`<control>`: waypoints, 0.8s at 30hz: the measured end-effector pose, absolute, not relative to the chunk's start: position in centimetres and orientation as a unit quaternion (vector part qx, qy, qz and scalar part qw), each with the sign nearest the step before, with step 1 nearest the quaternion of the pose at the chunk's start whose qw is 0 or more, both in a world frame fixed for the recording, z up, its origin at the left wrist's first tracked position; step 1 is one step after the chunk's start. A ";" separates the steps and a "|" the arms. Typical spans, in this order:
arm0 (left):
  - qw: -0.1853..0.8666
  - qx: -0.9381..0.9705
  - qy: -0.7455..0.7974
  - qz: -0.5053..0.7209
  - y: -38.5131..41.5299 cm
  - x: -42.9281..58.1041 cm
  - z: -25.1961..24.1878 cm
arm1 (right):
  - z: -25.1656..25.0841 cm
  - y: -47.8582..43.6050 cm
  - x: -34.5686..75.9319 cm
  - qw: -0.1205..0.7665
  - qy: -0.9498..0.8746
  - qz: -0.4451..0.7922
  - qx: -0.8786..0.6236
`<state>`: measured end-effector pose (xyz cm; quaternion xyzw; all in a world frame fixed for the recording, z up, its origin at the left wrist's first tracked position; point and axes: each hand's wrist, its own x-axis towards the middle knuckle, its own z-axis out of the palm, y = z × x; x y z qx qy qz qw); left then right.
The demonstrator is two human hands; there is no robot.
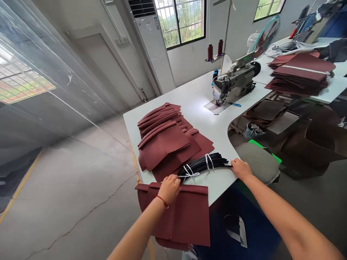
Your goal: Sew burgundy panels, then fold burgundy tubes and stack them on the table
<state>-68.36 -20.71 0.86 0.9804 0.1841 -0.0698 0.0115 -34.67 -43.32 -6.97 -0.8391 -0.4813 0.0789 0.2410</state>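
A bundle of black, slightly curved strips (204, 164) lies on the white table, bound with white ties. My left hand (170, 188) is closed at the bundle's left end, just over the maroon panel's top edge; the fingertips are partly hidden. At the other end, my right hand (241, 169) pinches the tip of one black strip that sticks out past the rest. Maroon leather-like panels (169, 142) are stacked behind the bundle, several with rolled edges. Another maroon panel (189, 213) hangs over the table's front edge below my left hand.
A sewing machine (235, 81) stands farther back on the white table (189, 95), with a blue-handled tool (235, 104) beside it. Maroon thread spools (210, 53) sit above. More maroon pieces (300, 76) are piled at right. A grey padded stool (257, 162) stands by the curved edge.
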 end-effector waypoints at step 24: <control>0.076 0.994 0.080 0.008 -25.5 -76.4 8.4 | -0.1 -69.0 -53.2 0.389 -0.235 0.217 -0.864</control>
